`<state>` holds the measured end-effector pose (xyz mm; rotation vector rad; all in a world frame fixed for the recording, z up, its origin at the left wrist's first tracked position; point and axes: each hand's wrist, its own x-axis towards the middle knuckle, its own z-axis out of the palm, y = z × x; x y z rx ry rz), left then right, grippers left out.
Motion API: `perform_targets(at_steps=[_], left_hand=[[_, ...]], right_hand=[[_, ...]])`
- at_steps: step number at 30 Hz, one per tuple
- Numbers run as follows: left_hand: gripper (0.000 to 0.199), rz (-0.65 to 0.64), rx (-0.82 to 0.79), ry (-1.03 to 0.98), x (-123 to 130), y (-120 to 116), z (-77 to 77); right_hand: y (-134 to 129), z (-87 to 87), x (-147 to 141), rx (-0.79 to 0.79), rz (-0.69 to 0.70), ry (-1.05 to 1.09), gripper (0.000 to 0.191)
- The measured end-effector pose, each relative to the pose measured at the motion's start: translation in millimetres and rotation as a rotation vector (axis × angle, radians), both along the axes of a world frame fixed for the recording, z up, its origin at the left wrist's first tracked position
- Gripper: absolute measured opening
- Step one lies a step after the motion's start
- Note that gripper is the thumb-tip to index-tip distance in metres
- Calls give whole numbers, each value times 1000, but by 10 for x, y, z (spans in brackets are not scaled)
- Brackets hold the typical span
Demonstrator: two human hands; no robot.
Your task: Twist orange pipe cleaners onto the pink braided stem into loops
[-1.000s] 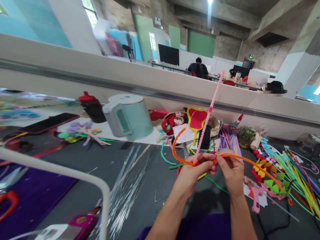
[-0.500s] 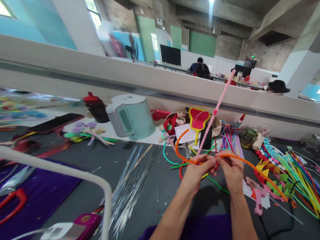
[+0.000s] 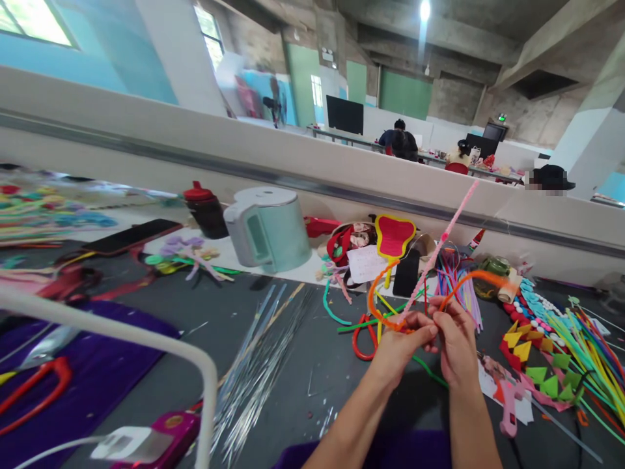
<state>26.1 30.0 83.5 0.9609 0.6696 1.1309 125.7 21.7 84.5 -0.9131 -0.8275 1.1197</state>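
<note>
My left hand (image 3: 406,342) is closed, thumb against fingers, at the foot of a pink pipe cleaner (image 3: 430,262) that slants up to the right with a redder knot partway along. An orange pipe cleaner (image 3: 372,296) curves up in a hook from that same hand. Close beside it, almost touching, my right hand (image 3: 456,339) pinches an orange length (image 3: 459,284) that arches up and right, its far end blurred. Whether the two orange parts are one piece is hidden by my fingers. Red-handled scissors (image 3: 366,355) and a green pipe cleaner (image 3: 359,327) lie just left of my hands.
A pale green kettle (image 3: 286,231) and a dark bottle (image 3: 208,215) stand by the low partition (image 3: 161,140). Silvery wires (image 3: 261,371) lie left of my arms. Coloured pipe cleaners (image 3: 586,339) and a pink glue gun (image 3: 510,407) are at right. A white bar (image 3: 195,355) crosses the lower left.
The orange length at my right hand has swung from drooping down-right to arching upward. The pink pipe cleaner leans further right. The whole view has shifted slightly.
</note>
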Motion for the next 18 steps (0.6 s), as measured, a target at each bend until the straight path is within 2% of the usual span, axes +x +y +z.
perform_targets(at_steps=[3, 7, 12, 18], left_hand=[[24, -43, -84, -38, 1, 27, -40], [21, -140, -185, -82, -74, 68, -47], [12, -283, -264, -120, -157, 87, -38], [8, -450, -253, -163, -161, 79, -68]], right_hand=[[38, -22, 55, -53, 115, 121, 15], [66, -35, 178, -32, 283, 151, 22], [38, -67, 278, 52, 330, 73, 23], [-27, -58, 322, 153, 396, 27, 19]])
